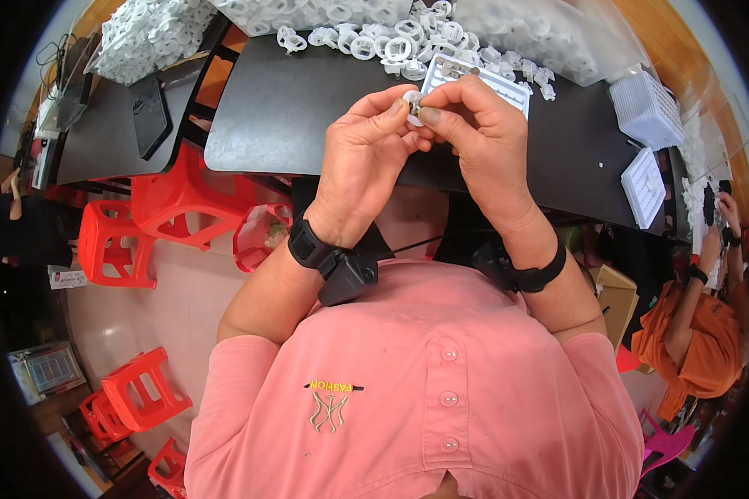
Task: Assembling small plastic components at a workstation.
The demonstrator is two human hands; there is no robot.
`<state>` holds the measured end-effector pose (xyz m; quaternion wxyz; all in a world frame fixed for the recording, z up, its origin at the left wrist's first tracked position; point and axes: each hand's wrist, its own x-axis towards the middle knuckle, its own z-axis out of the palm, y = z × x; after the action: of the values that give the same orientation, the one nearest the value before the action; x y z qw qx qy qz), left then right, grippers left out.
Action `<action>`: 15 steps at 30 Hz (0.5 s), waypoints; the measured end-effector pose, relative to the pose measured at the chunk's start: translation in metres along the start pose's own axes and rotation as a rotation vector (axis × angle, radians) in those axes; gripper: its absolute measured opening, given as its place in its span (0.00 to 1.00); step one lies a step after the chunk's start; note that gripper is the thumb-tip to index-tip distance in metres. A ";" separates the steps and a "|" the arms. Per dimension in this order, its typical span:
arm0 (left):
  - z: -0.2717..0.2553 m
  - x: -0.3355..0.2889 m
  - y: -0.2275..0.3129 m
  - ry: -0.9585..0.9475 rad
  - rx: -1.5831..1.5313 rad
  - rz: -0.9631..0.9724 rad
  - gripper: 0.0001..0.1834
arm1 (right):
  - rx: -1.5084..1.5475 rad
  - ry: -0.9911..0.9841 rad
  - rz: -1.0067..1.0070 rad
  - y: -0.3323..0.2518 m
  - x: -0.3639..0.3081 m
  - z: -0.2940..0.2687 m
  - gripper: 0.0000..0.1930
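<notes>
White plastic makes up most of the small round piece (414, 97) that is held up at the front edge of the dark table (266, 108), between the fingertips of both hands. A pale, ring-like rim is shown around a darker, greyish middle with a metallic look; its finer detail is too small to be made out, and part of its outline is covered by the fingers. Its flat side appears to be turned roughly toward the camera.

By the left hand (359, 141), the piece is pinched at its left side, with the thumb laid against it and the other fingers curled behind and below. By the right hand (488, 129), it is gripped from the other side, thumb and index finger brought together at its right edge. Whether the rim or the greyish middle is pressed by the right fingertips cannot be told.

Just beyond the hands, similar white parts are heaped in a loose pile (424, 41), where open rings with small tabs can be seen. Beside the right hand, and partly hidden by it, a white tray (508, 87) is set on the table, with small metallic bits lying at its far end. Farther right, a stack of white trays (647, 108) is placed near a single tray (643, 187) with rows of slots.
</notes>
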<state>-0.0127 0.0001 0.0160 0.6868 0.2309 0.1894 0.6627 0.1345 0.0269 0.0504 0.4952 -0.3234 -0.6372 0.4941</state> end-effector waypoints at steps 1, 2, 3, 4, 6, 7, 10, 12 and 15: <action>0.000 0.000 0.000 0.000 0.000 -0.001 0.14 | 0.001 0.004 -0.002 0.002 0.000 0.000 0.02; 0.000 0.000 0.000 0.009 0.007 -0.004 0.14 | 0.003 0.007 -0.004 0.002 0.000 0.000 0.02; 0.001 0.000 0.000 0.016 0.014 -0.007 0.14 | 0.003 0.009 -0.004 0.001 0.001 0.000 0.02; 0.001 0.000 0.000 0.016 0.015 -0.007 0.14 | -0.022 -0.003 0.007 -0.001 0.002 0.000 0.03; 0.001 0.001 0.000 0.037 0.031 -0.016 0.13 | -0.046 -0.014 0.016 -0.004 0.003 -0.001 0.03; 0.002 0.001 0.000 0.035 0.033 -0.016 0.13 | -0.022 -0.015 0.068 -0.006 0.004 0.000 0.03; 0.002 0.001 0.000 0.045 0.041 -0.019 0.13 | -0.016 -0.006 0.103 -0.006 0.003 0.001 0.04; 0.000 0.001 -0.001 0.053 0.042 -0.028 0.13 | -0.035 0.006 0.086 -0.002 0.002 0.003 0.04; 0.003 0.001 0.002 0.072 0.043 -0.041 0.13 | -0.130 0.032 -0.044 0.008 0.002 0.003 0.03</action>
<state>-0.0125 0.0006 0.0199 0.6880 0.2176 0.2328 0.6520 0.1301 0.0299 0.0432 0.4940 -0.3485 -0.6669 0.4356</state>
